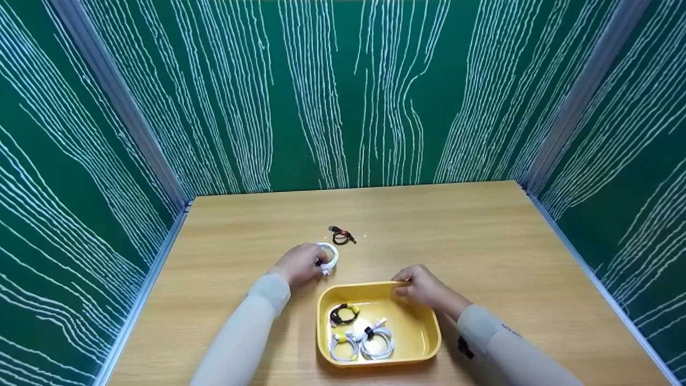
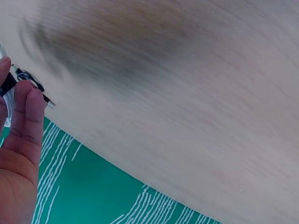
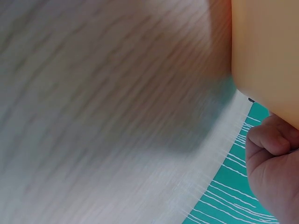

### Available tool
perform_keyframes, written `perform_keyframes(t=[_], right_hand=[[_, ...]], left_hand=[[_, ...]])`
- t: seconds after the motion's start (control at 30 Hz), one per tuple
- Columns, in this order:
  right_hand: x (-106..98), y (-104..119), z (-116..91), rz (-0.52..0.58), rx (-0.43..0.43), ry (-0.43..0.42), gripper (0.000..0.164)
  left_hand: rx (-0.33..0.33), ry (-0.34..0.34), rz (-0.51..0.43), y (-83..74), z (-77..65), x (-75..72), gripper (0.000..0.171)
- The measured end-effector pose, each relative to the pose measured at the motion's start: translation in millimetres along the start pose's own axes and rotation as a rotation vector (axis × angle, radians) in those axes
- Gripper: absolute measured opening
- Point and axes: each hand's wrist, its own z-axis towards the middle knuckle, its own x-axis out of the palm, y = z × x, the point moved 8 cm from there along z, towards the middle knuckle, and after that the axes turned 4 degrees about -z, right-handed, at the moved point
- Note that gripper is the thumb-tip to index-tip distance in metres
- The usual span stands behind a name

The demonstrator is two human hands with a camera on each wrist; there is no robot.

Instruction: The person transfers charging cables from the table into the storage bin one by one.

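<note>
My left hand [image 1: 302, 263] pinches a coiled white cable [image 1: 334, 256] by its black tie [image 2: 8, 85], left of and beyond a yellow plastic tray [image 1: 325, 300]. The fingers of my right hand [image 1: 423, 286] grip the tray's far rim toward its right side; the right wrist view shows that hand [image 3: 273, 161] against the tray wall [image 3: 266, 51]. Inside the tray lie a black coiled cable [image 1: 344, 314] with a yellow tie, a white coil [image 1: 344, 348] with yellow ties, and a larger white coil [image 1: 381, 351] with a black tie.
A small black coiled cable [image 1: 341, 236] with a red tie lies on the wooden table [image 1: 455, 225], just beyond my left hand. Green panels [image 1: 353, 107] with white wavy lines stand along the back and both sides, joined by grey posts [image 1: 568, 102].
</note>
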Motion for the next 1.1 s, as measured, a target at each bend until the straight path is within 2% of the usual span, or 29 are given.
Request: perform_keyframes(t=[0.1, 0.33, 0.8, 1.1], right_hand=[[-0.6, -0.9, -1.3, 0.005, 0.003, 0.003, 0.011], [0.5, 0.8, -0.5, 0.024, -0.043, 0.003, 0.006], [-0.6, 0.0, 0.3, 0.006, -0.022, -0.001, 0.008], [-0.7, -0.4, 0.3, -0.006, -0.023, 0.001, 0.009]], left_hand=[[-0.010, 0.001, -0.018, -3.1, -0.7, -1.7, 0.009], [0.024, -0.019, -0.016, -8.3, -3.4, -6.3, 0.012], [-0.023, -0.027, -0.067, -1.7, -6.9, -15.1, 0.013], [-0.030, -0.028, -0.108, -0.2, -11.6, -19.5, 0.013]])
